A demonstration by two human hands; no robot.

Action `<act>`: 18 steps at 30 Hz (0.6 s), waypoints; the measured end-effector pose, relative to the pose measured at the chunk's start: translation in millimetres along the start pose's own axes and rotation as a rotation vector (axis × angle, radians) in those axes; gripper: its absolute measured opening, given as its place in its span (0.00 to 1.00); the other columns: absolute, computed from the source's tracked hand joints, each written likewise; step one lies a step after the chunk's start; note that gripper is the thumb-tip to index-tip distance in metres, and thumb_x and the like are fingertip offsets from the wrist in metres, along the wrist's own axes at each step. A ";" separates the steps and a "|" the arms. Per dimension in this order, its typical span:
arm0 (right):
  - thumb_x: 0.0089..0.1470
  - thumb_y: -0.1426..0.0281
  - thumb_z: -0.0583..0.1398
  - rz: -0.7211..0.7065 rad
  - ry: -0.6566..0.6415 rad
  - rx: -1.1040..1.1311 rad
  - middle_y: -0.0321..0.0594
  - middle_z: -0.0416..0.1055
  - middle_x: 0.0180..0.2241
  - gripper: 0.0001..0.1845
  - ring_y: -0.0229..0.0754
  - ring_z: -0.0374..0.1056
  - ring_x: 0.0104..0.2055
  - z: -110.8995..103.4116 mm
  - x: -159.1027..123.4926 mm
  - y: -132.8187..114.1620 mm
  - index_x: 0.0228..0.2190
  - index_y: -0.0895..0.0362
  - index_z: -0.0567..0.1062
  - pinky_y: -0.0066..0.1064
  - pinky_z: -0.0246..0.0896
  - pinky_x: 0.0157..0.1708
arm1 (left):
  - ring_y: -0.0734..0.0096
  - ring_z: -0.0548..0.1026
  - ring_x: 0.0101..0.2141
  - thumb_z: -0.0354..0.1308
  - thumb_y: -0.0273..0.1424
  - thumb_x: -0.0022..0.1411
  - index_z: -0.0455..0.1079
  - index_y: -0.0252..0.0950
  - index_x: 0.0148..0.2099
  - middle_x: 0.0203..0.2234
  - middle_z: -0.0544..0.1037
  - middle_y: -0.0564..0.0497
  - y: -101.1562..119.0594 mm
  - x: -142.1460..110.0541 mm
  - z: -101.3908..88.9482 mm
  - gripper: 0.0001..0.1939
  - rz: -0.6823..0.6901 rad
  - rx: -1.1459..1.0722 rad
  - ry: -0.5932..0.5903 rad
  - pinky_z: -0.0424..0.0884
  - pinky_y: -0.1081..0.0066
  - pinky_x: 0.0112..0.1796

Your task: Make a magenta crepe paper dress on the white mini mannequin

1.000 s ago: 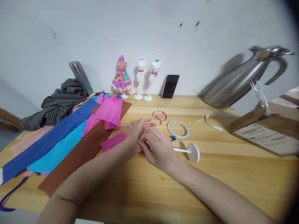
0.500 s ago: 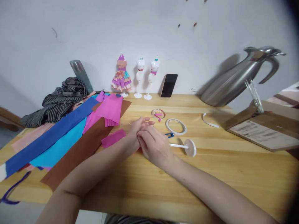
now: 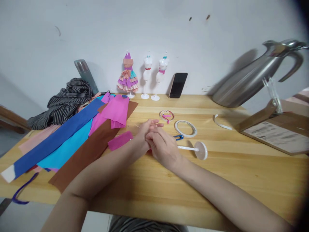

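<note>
Close together over the middle of the table are my left hand [image 3: 147,129] and my right hand [image 3: 164,146]. The left hand's visible fingers are stretched out toward the right, slightly apart. My right hand's thumb and fingertips are pinched together against the left hand near its wrist; what lies between them is hidden. A small white mannequin stand [image 3: 201,150] lies on its side, its stem running left behind my right hand. Just beyond are a blue clip-like piece [image 3: 178,137] and a roll of white tape [image 3: 185,128]. A pink paper strip [image 3: 120,140] lies left of my left wrist.
Long coloured sheets [image 3: 60,148] and a striped cloth [image 3: 70,100] cover the left side. A dressed mannequin [image 3: 128,75], two white mannequins and a phone [image 3: 178,85] stand by the wall. On the right are a metal jug [image 3: 246,80] and a cardboard box [image 3: 277,132].
The camera view has shifted slightly, so everything appears a little further right. My hands keep nearly the same pose, still close together.
</note>
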State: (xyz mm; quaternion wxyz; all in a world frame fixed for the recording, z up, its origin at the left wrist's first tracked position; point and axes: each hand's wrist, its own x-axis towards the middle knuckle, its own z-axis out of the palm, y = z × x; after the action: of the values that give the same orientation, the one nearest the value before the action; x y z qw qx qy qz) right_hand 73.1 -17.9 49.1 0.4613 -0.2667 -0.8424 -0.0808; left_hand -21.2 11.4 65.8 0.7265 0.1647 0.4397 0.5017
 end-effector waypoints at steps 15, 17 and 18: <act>0.58 0.79 0.54 0.123 0.031 0.324 0.40 0.68 0.30 0.08 0.42 0.67 0.35 -3.4 4.2 -0.4 0.32 0.54 0.68 0.34 0.66 0.36 | 0.71 0.74 0.29 0.46 0.36 0.67 0.71 0.33 0.37 0.29 0.76 0.46 -6.2 -6.3 -0.3 0.15 0.085 -0.071 -0.063 0.73 0.73 0.32; 0.58 0.80 0.54 0.148 0.041 0.411 0.39 0.67 0.30 0.09 0.41 0.66 0.35 -5.1 7.0 -0.5 0.31 0.54 0.67 0.34 0.65 0.38 | 0.69 0.74 0.31 0.46 0.36 0.67 0.71 0.33 0.36 0.30 0.76 0.45 -8.3 -7.4 -0.3 0.16 0.079 -0.067 -0.075 0.73 0.73 0.31; 0.57 0.80 0.54 0.156 0.037 0.444 0.38 0.67 0.30 0.09 0.40 0.66 0.35 -6.0 8.5 -0.3 0.31 0.54 0.67 0.34 0.65 0.38 | 0.68 0.75 0.32 0.47 0.37 0.67 0.71 0.34 0.36 0.30 0.76 0.45 -9.0 -7.5 -0.6 0.16 0.081 -0.061 -0.083 0.73 0.73 0.31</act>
State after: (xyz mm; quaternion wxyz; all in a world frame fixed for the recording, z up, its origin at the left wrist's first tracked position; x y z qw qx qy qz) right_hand 73.6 -17.2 59.4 0.5289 -0.2213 -0.8077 0.1373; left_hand -17.3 0.8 62.9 0.7280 0.1808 0.3868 0.5364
